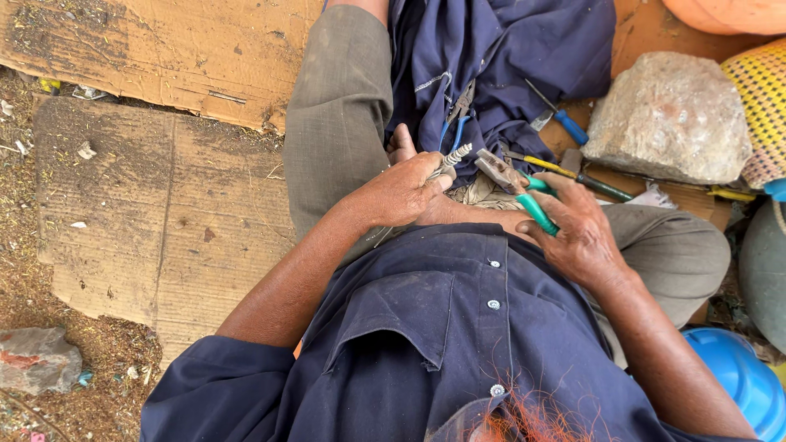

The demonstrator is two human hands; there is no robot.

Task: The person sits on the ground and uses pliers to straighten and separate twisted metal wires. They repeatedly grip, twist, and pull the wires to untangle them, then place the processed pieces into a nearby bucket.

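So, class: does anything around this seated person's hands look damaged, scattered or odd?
Yes. The brown cardboard sheets on the ground are torn and stained. Loose tools, including a blue-handled screwdriver, lie scattered beside a grey stone block. Frayed orange fibres sit on the shirt.

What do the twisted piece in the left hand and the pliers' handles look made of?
Twisted piece: likely metal wire or cable, dull grey with spiral strands showing. Pliers in the right hand: grey steel-looking head; handles in smooth green sleeves, probably plastic or rubber.

No labels, signs or screens in view. Flattened brown cardboard sheets (164, 205) lie on the ground at left, worn and dirty.
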